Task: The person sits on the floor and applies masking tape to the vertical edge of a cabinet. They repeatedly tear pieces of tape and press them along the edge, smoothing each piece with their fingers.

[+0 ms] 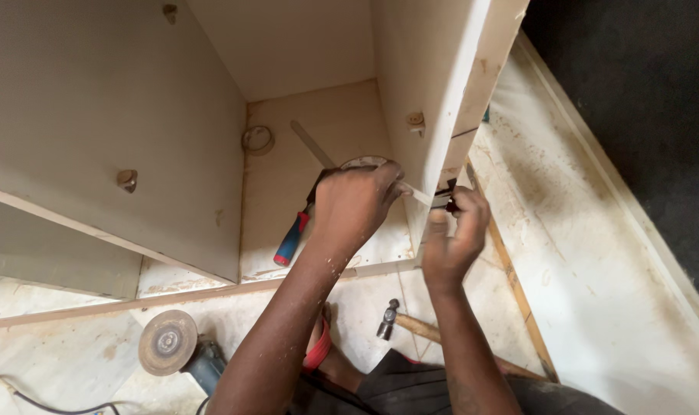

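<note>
Screwdriver (294,237) inside cabinet (111,115); hammer (388,318) right of grinder (173,347).

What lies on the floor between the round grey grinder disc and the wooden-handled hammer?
In the head view, between the grinder disc and the hammer lie the person's left forearm and a foot in a red sandal, on dusty pale floor.

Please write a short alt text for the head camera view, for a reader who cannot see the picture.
Seen from above, a person's left hand and right hand work at the front edge of a pale cabinet side panel, the right hand pinching a small dark tool. A red-and-blue-handled tool lies inside the cabinet; a hammer and an angle grinder lie on the dusty floor.
</note>
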